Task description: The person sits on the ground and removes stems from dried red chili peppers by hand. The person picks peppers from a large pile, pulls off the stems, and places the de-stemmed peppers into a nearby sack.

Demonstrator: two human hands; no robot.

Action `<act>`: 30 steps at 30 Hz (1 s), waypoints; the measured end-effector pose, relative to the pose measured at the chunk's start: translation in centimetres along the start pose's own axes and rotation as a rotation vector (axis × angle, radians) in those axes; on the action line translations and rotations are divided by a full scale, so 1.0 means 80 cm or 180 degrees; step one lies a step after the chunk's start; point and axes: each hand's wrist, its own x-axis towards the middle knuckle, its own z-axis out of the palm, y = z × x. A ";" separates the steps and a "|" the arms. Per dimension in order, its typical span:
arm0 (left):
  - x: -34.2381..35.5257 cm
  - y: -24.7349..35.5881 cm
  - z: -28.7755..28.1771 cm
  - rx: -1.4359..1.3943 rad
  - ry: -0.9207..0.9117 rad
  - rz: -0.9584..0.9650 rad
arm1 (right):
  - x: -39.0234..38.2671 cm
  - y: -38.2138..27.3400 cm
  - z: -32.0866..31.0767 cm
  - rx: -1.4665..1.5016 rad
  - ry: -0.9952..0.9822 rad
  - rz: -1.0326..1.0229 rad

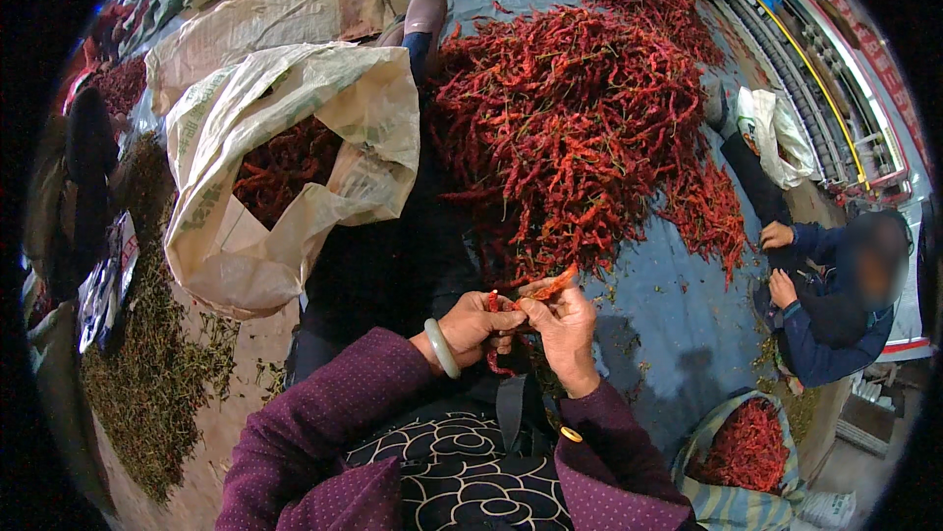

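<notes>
My left hand (470,327), with a pale bangle at the wrist, is closed around a dark red dried chili pepper (493,359) that hangs below the fingers. Right beside it, my right hand (565,325) pinches a brighter orange-red chili pepper (556,283) that points up and to the right. The thumbs and fingertips of both hands nearly meet. Just beyond them spreads a large heap of red chili peppers (570,128) on a blue sheet (653,280). To the left of my legs stands an open white woven sack (211,226) with darker chili peppers (285,169) inside.
Stems and scraps (147,393) litter the floor at left. A striped sack (737,503) of chili peppers stands at lower right. Another person (835,285) sits at right with both hands in view. A white bag (776,138) lies beyond them, near metal rollers (825,89).
</notes>
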 end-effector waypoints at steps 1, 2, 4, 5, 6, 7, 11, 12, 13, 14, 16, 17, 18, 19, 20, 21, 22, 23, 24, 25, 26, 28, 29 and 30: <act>0.001 0.000 0.000 0.0077 0.0056 0.0035 | 0.000 0.004 -0.002 -0.0082 -0.0058 0.0096; 0.001 0.000 0.001 0.0155 0.0113 0.0070 | 0.000 0.007 -0.004 -0.0164 -0.0116 0.0192; -0.003 0.004 0.002 0.0107 0.0164 0.0051 | -0.002 -0.007 -0.004 -0.0206 -0.0299 0.0599; -0.005 0.006 0.003 0.0083 0.0190 0.0041 | -0.003 -0.004 -0.002 -0.0130 -0.0232 0.0462; -0.005 0.008 0.005 -0.0038 0.0180 0.0003 | -0.004 0.001 0.000 -0.0066 -0.0145 0.0318; -0.006 0.009 0.006 -0.0158 0.0170 -0.0036 | -0.005 0.005 0.001 -0.0001 -0.0058 0.0174; -0.006 0.008 0.001 -0.0400 0.0044 -0.0124 | -0.008 0.014 0.005 0.0132 0.0136 -0.0111; -0.006 0.008 -0.002 -0.0198 -0.0026 -0.0126 | -0.009 0.012 0.007 0.0231 0.0148 -0.0150; -0.007 0.009 -0.004 0.0004 -0.0094 -0.0129 | -0.010 0.010 0.009 0.0331 0.0158 -0.0189; -0.007 0.010 -0.005 0.0206 -0.0162 -0.0131 | -0.011 0.006 0.007 0.0270 0.0077 0.0009; -0.012 0.016 0.000 0.1190 -0.0197 0.0086 | -0.012 -0.003 -0.003 0.0146 -0.0079 0.0412; -0.013 0.020 0.001 0.1682 -0.0211 0.0194 | -0.012 -0.002 -0.004 0.0208 -0.0146 0.0547; -0.012 0.020 -0.005 0.1950 -0.0387 0.0205 | -0.011 -0.001 -0.006 0.0268 -0.0207 0.0678; -0.009 0.018 -0.008 0.2069 -0.0493 0.0280 | -0.010 -0.002 -0.007 0.0329 -0.0270 0.0811; -0.007 0.015 -0.011 0.2186 -0.0597 0.0355 | -0.010 -0.005 -0.008 0.0604 -0.0369 0.1025; -0.007 0.015 -0.011 0.2303 -0.0706 0.0429 | -0.007 -0.005 -0.011 0.0903 -0.0358 0.1267; -0.007 0.015 -0.011 0.2369 -0.0802 0.0426 | -0.004 -0.004 -0.014 0.1203 -0.0348 0.1509; -0.009 0.016 -0.011 0.2433 -0.0895 0.0424 | -0.001 -0.004 -0.016 0.1503 -0.0339 0.1751; -0.011 0.017 -0.010 0.2499 -0.0988 0.0424 | 0.000 -0.004 -0.016 0.1773 -0.0276 0.1750; -0.012 0.014 -0.010 0.2208 -0.0825 0.0445 | 0.002 -0.002 -0.018 0.1901 -0.0201 0.1729; -0.013 0.010 -0.010 0.1914 -0.0662 0.0467 | 0.004 0.001 -0.019 0.2027 -0.0128 0.1707; -0.014 0.014 -0.010 0.1680 -0.0332 0.0409 | 0.009 -0.005 -0.015 0.2012 0.0123 0.1466; -0.012 0.014 -0.014 0.1533 -0.0216 0.0386 | 0.017 -0.003 -0.018 0.1581 0.0264 0.1265; -0.008 0.012 -0.023 0.1392 -0.0090 0.0356 | 0.028 -0.013 -0.013 0.1514 0.0298 0.1022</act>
